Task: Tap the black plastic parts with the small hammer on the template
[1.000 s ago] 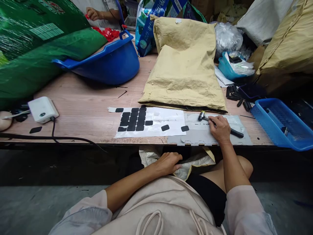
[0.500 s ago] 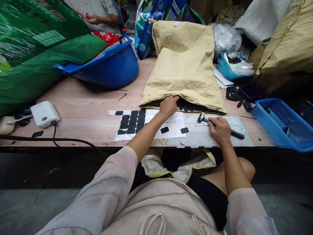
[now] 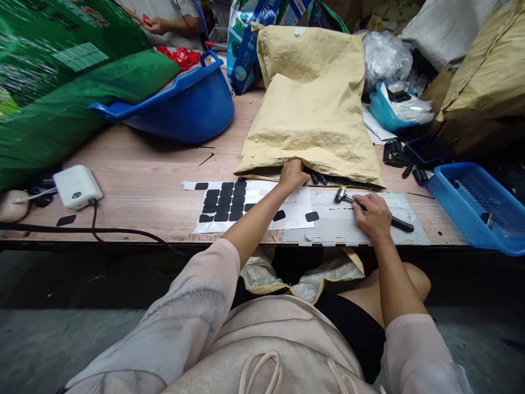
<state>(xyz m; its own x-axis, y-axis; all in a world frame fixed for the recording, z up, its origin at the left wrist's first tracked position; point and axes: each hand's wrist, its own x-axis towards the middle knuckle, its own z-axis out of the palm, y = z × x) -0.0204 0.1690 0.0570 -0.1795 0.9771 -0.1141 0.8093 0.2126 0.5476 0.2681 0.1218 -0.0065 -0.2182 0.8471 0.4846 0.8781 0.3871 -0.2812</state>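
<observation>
At the mouth of a large tan sack [image 3: 311,117], my left hand [image 3: 293,176] has its fingers bent and closed beside several black pieces [image 3: 319,178]. Its fingertips are partly hidden, so what they grip cannot be made out. My right hand [image 3: 372,214] is closed around the black handle of a small hammer [image 3: 402,224], whose metal head with a yellowish face points left. Below it lies a grey board [image 3: 328,234]. A white sheet with rows of black rounded stickers [image 3: 222,201] lies left, partly behind my left forearm. One loose black sticker [image 3: 311,216] sits at the sheet's right edge.
A blue basin [image 3: 176,106] and a green sack [image 3: 82,104] stand to the left. A white box with a cable [image 3: 77,187] lies near the front edge. On the right are a blue basket [image 3: 471,219] and black pieces [image 3: 396,156]. Another person's hand [image 3: 158,25] shows at the back.
My left hand has shifted slightly right along the sack's mouth, with its fingers turned more to the right. My right hand stays on the hammer. The view has moved a little.
</observation>
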